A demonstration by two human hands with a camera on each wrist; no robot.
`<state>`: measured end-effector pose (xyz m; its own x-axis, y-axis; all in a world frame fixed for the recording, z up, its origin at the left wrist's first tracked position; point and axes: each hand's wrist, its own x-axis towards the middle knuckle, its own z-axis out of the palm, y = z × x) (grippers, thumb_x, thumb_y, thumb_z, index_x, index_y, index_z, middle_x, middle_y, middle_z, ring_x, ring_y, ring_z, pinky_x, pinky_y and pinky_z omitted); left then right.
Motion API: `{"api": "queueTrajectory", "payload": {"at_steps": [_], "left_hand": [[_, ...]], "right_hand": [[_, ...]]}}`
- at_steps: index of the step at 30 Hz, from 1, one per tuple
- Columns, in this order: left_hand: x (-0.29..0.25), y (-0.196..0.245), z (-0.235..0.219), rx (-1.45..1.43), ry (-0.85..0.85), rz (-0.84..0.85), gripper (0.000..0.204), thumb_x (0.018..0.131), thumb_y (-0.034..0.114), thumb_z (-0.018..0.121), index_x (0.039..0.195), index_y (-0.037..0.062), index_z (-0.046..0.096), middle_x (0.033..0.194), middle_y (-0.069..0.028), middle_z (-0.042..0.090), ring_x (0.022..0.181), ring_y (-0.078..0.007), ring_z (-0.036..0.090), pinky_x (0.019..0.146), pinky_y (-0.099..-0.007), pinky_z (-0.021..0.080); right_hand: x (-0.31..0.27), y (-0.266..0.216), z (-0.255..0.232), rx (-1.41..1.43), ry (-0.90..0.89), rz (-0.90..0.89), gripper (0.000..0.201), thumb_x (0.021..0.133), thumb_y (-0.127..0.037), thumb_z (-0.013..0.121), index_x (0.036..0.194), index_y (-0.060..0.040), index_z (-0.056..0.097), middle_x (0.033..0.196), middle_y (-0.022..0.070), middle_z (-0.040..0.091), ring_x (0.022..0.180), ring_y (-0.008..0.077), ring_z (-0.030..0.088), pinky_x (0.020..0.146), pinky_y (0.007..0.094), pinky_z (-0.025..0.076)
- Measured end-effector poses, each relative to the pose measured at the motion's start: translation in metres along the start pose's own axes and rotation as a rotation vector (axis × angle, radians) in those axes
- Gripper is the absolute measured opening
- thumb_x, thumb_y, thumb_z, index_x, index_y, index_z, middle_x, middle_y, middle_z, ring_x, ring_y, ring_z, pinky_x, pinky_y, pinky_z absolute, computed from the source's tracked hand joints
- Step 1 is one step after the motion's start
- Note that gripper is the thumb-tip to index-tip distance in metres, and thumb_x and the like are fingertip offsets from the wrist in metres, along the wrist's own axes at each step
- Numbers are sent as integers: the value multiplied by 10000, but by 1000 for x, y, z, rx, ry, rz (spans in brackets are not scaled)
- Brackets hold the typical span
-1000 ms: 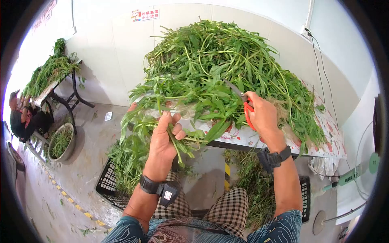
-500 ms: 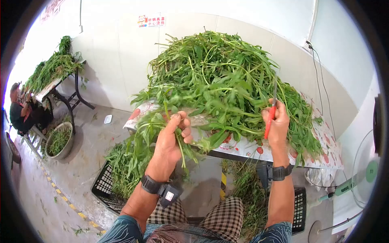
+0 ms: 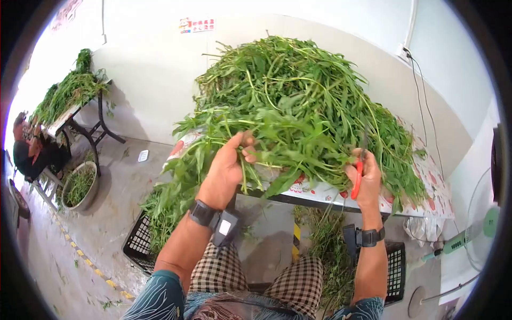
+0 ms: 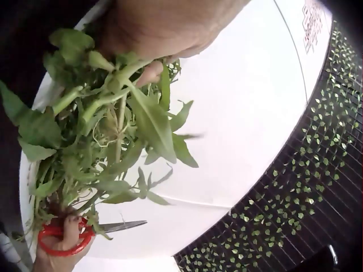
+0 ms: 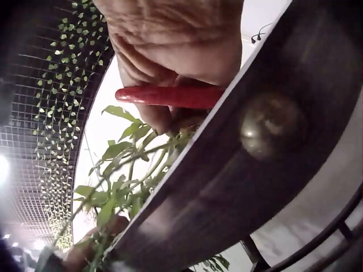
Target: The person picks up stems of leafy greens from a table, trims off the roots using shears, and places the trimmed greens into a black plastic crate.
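Observation:
In the head view my left hand (image 3: 228, 162) grips a bunch of leafy green stems (image 3: 200, 157) above the front of the table. My right hand (image 3: 367, 178), to the right, holds red-handled scissors (image 3: 357, 180) with the blade pointing up. Its fingertips also pinch the root end of a leafy stalk (image 3: 304, 144) that stretches between both hands. In the left wrist view the red scissor handle (image 4: 51, 231) loops around a finger. The right wrist view shows the handle (image 5: 170, 96) lying across the palm; the table edge hides part of it.
A large heap of cut greens (image 3: 277, 80) covers the table, whose printed cloth (image 3: 440, 192) shows at right. Black crates (image 3: 136, 242) with greens stand on the floor either side of my knees. A basin (image 3: 88, 197), another seated person (image 3: 32, 152) and a green fan (image 3: 458, 242) are farther off.
My right hand has moved right with the scissors, whose blade has swung from up-left to upright, and now pinches a stalk. My left hand has shifted slightly up and right.

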<state>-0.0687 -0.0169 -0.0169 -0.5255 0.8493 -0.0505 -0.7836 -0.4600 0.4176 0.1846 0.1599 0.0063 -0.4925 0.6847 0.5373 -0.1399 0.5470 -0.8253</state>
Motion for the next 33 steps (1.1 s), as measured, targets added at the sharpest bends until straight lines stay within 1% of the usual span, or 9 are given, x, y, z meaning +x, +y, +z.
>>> {"api": "queueTrajectory", "payload": {"at_steps": [4,6,7,14,15,22,27,30,33], "left_hand": [[12,1,6,96,-32,8,196,875,236,566,1013,97,558,749,13,474,528,-65,379,429,-195,340],[-1,1,19,132,-65,169,177,869,251,580,1008,143,563,711,29,467,516,-49,365,421,-192,324],[-7,6,19,136,-134,142,175,865,262,586,1008,163,567,683,40,462,500,-43,350,415,-192,315],[-68,14,71,891,-169,574,247,840,245,612,998,56,601,697,22,502,494,-41,353,424,-183,281],[-64,18,66,909,-282,595,270,836,246,619,1021,51,597,737,9,529,500,-43,360,431,-200,284],[-36,19,20,616,-53,533,183,859,168,586,1015,74,577,766,-7,526,496,-56,380,423,-217,299],[-30,18,16,572,-4,490,204,860,209,593,1016,80,566,805,-5,574,473,-51,360,411,-208,288],[-25,21,6,546,-49,507,231,874,236,570,1049,88,544,813,1,578,471,-51,342,411,-204,274],[-21,21,-2,469,-40,514,224,885,240,550,1066,109,534,822,9,582,476,-52,323,414,-198,259]], "right_hand": [[-10,10,-7,-19,-133,-51,371,757,-8,613,1114,-27,518,854,7,564,776,61,530,699,202,448],[-10,10,-10,-7,-126,40,412,742,12,625,1135,-19,507,903,22,578,803,74,537,731,212,445],[-9,7,-8,-37,-119,45,423,738,18,625,1141,-15,503,926,29,583,816,82,541,744,218,445],[-5,4,2,-255,-120,92,477,716,31,639,1169,-25,499,1012,59,605,876,101,553,782,238,442],[-5,2,3,-245,-114,117,478,716,30,640,1169,-25,499,1003,56,606,870,98,553,778,236,445],[-2,19,-3,-81,-90,48,444,751,11,632,1172,-14,492,908,38,596,795,80,558,725,215,464],[2,18,-17,254,100,64,300,834,-112,599,1100,-24,491,766,32,554,649,81,532,584,219,467],[-9,-13,-22,411,86,219,361,868,-242,576,1147,-37,473,777,68,577,633,81,531,562,220,453],[-26,-53,-10,357,-179,209,587,843,-408,580,1264,-54,375,899,121,596,690,99,555,605,240,466]]}}
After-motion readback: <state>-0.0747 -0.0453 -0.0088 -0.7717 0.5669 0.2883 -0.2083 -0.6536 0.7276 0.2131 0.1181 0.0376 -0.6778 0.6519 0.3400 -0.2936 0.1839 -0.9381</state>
